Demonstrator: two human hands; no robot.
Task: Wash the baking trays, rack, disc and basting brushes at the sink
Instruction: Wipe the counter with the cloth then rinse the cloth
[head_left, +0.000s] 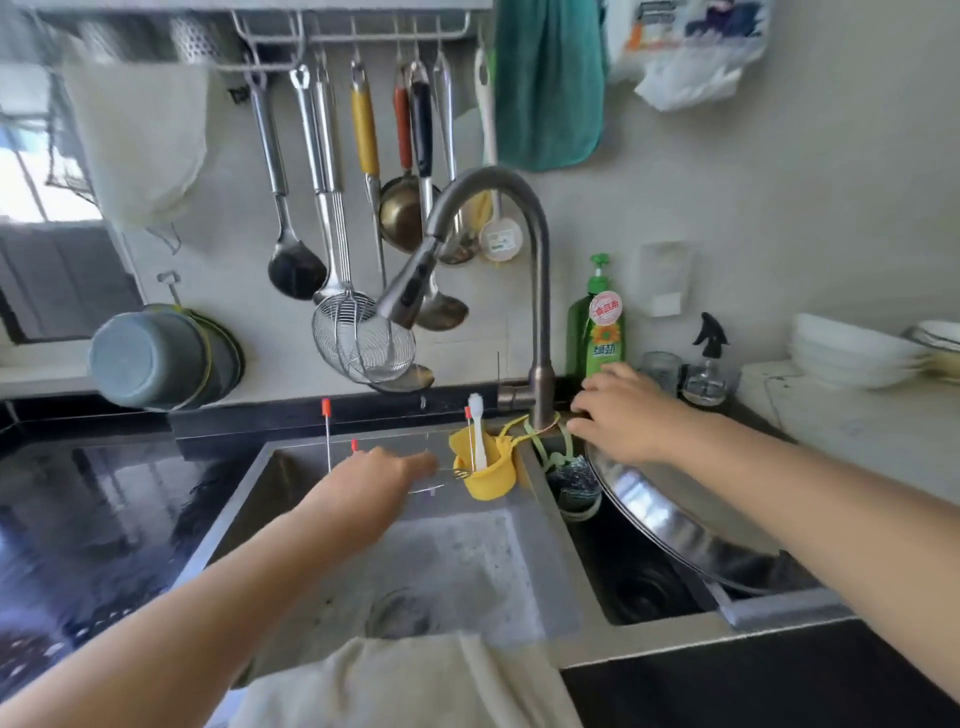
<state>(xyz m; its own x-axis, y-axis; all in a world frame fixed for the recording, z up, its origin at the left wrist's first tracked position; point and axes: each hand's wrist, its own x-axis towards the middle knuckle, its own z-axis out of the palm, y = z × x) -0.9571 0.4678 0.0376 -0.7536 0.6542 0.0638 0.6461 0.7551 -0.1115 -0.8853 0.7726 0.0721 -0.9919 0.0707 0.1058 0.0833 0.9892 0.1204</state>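
The left hand (382, 475) is blurring at its fingertips, so its grip is unclear. The right hand (618, 413) is hiding the tap base behind it. The cloth (410, 680) is running off the bottom edge.

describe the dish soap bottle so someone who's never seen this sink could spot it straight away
Start at the tall curved faucet behind the sink. Just right of its base, against the wall, stands the soap bottle, directly behind the right hand. It is the only green bottle there, with a pump top and sunflower label; the spray bottle beside it is clear.
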